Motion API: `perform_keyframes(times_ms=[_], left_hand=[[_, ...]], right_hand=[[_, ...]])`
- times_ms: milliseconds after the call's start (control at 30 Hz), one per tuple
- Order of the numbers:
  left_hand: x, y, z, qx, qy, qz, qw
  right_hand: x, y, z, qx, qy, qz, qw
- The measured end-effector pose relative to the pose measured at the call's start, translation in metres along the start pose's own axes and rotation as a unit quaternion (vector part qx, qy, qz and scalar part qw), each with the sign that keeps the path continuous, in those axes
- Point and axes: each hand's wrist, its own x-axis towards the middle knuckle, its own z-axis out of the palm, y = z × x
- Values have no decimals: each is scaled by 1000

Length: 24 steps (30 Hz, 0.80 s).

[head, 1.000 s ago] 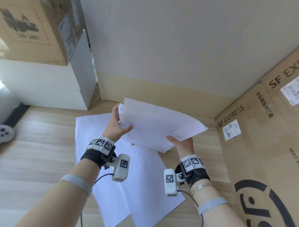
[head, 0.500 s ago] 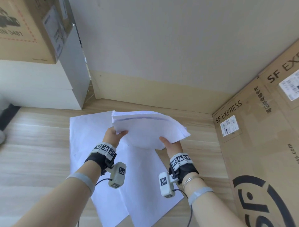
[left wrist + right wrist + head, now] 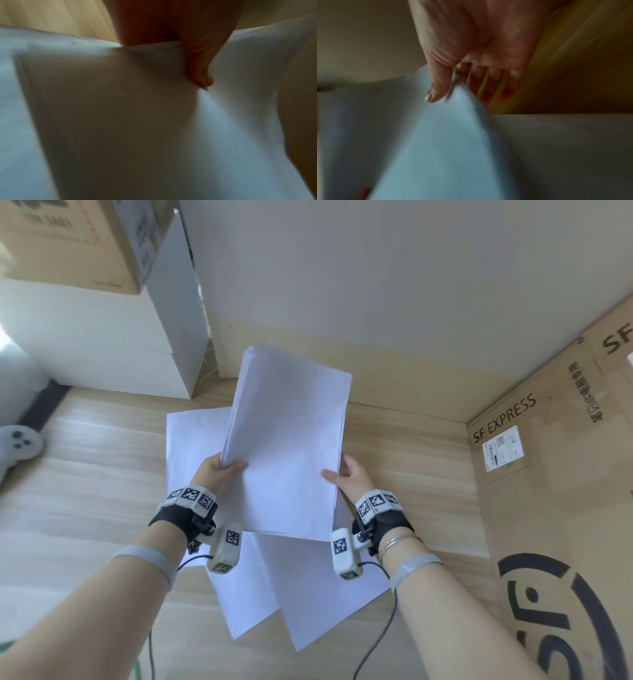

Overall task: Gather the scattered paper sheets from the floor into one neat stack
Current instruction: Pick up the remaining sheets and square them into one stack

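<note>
Now both hands' fingers [image 3: 236, 466] pinch stack [image 3: 287, 440].

Held white paper stack [image 3: 287, 446]: centre, above loose white sheets [image 3: 308, 587] on wooden floor [image 3: 85, 491]; brown cardboard box [image 3: 555, 508] right.

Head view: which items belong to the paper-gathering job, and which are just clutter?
Job:
- held stack of white paper sheets
- loose white sheets on the wooden floor
- left hand, right hand, both gripping the stack

Clutter:
- brown SF Express cardboard box
- grey game controller
- white cabinet
- cardboard box on top
</note>
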Motion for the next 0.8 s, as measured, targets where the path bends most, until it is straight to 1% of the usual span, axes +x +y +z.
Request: perform_keyframes(times_ms=[67,133,200,233,300,400,500,600,800], left_hand=[[-4,-13,-12,13,39,-17,999],[-6,-28,-27,11,78,-35,996],[-11,-43,-41,2,113,-47,993],[-14,-49,-46,-2,125,-56,991],[-21,-59,-56,-16,147,-69,987],[-27,-77,-71,-27,168,-78,982],[-26,-90,-89,-52,178,-96,978],[-19,-99,-106,-61,165,-107,979],[-13,-104,-132,-44,122,-112,985]], right_hand=[[0,30,3,-105,-9,64,992],[-6,57,6,-216,-14,131,967],[-15,75,13,-273,-3,161,948],[-19,80,16,-281,9,163,946],[-21,85,22,-267,25,159,950],[-19,84,25,-249,16,151,957],[-17,71,30,-239,18,111,964],[-16,53,51,-212,20,99,972],[-10,41,117,-254,34,112,960]])
